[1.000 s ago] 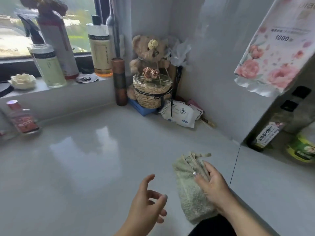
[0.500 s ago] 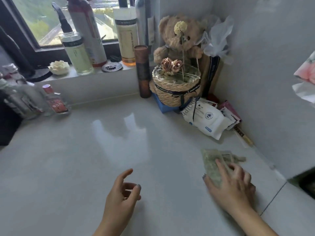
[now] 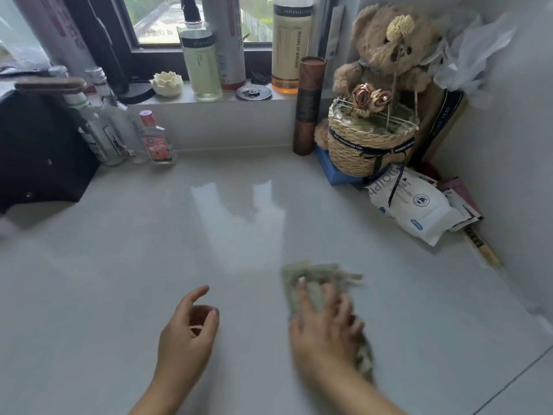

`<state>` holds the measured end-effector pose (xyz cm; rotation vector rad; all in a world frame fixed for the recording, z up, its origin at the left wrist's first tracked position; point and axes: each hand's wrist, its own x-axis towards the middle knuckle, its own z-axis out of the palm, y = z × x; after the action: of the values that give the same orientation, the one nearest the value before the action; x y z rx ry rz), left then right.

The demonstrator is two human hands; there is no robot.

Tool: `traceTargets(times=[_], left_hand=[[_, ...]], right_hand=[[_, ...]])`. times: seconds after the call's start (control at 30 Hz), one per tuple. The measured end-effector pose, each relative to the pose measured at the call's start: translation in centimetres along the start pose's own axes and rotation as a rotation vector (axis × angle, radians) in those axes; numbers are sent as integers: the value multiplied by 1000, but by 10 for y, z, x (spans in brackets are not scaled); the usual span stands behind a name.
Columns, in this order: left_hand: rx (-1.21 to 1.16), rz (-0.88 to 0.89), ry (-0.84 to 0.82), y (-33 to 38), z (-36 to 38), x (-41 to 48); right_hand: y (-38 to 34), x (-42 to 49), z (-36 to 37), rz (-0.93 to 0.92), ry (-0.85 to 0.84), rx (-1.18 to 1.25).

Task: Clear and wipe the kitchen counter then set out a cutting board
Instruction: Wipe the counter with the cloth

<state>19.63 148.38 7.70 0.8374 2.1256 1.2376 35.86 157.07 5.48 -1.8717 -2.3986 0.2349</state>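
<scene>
A: Head view, the only one. Right hand (image 3: 324,330) lies flat, fingers spread, pressing the cloth (image 3: 314,287) onto the counter (image 3: 149,265) at about 5 o'clock of the frame. Palm pressure, no pinch. Both blurred.

B: Left hand (image 3: 187,330)?

A: At 6 o'clock, loosely curled, holding nothing. Can't tell if it touches the counter.

B: Risks?

A: Clutter at 1 to 2 o'clock of the cloth: wipes pack (image 3: 410,209), papers and a thin stick against the wall. A wide stroke that way could shove them or drag the stick along. The basket (image 3: 365,146) with the bear (image 3: 389,52) looks top-heavy; a nudge might tip it. At 10 o'clock, glass bottles (image 3: 101,124) stand in a tight group; a knock there could topple several.

B: Anything else?

A: Only the palm holds the cloth, so it may bunch or slip out on a quick pass. No cutting board in view, so that step looks undone.

B: Materials?

A: Cloth: pale green terry, folded, fringed at the far edge, soft. Counter: glossy pale stone or tile, hard, window glare mid-frame, probably slick if wet. Basket: woven straw, round, dark ribbon. Bear: plush. Pack: soft plastic, pillow-shaped. Brown tube (image 3: 309,104) beside the basket: tall matte cylinder, easily tipped, I'd guess.
</scene>
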Motion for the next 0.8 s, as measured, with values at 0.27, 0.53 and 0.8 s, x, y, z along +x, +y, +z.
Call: traceTargets(times=[0.27, 0.53, 0.8], left_hand=[[432, -53, 250, -39, -68, 34], [423, -113, 363, -66, -128, 40], [560, -82, 348, -69, -146, 83]], right_hand=[[25, 16, 3, 14, 63, 43], [-69, 134, 2, 302, 10, 65], [-153, 12, 30, -398, 5, 80]])
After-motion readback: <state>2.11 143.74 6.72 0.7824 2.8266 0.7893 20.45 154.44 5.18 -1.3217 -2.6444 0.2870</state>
